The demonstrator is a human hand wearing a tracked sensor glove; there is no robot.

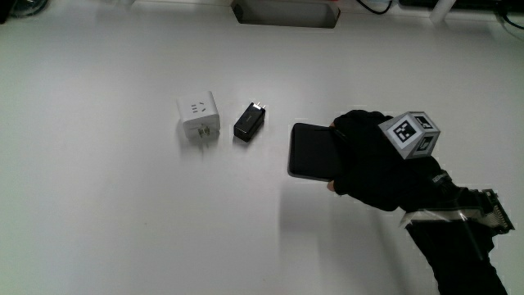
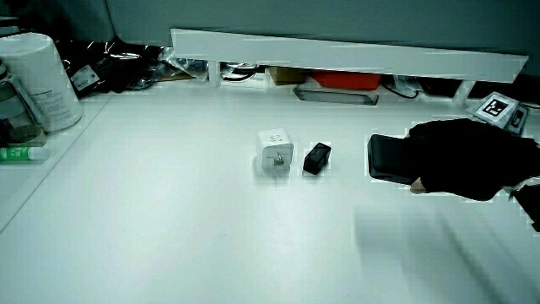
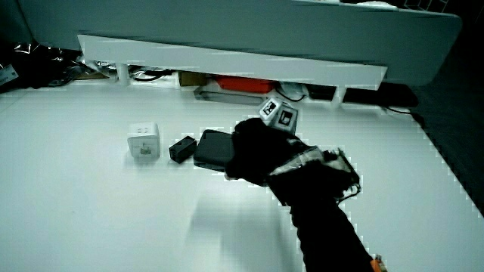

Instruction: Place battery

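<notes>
**Gloved hand on flat black battery pack, white table**

The battery (image 1: 309, 152) is a flat black slab with rounded corners and a smooth, slightly glossy face. It lies on the white table (image 1: 123, 221), just beside a small black adapter (image 1: 249, 121). The hand (image 1: 372, 160) covers the slab's end farthest from the adapter. The glove is matte black fabric, with the fingers laid over the slab's edge. A bit of bare skin shows under the glove at the slab's near corner. The grip looks closed on the battery, but the fingertips are hidden under the glove mass, so how tight cannot be told. Whether the slab is lifted or resting flat is also unclear; a soft shadow falls on the table nearer the person.

The patterned cube (image 1: 412, 134) on the back of the hand is white with black square markings and has hard edges. The forearm (image 1: 458, 246) is in a black sleeve with a pale strap at the wrist, and it is cut off at the frame edge.

The black adapter is a small boxy block with short metal prongs at one end. The white plug cube (image 1: 199, 117) is next to it, apart from it; it is smooth plastic with socket slots on its top face.

In both side views the hand is a dark blob with no finger detail. In a side view the low white partition (image 2: 337, 55) stands along the table edge, with a red item (image 2: 342, 81) and clutter under it that is too blurred to name. A white cylindrical container (image 2: 38, 80) is cut off at the table's edge.
</notes>
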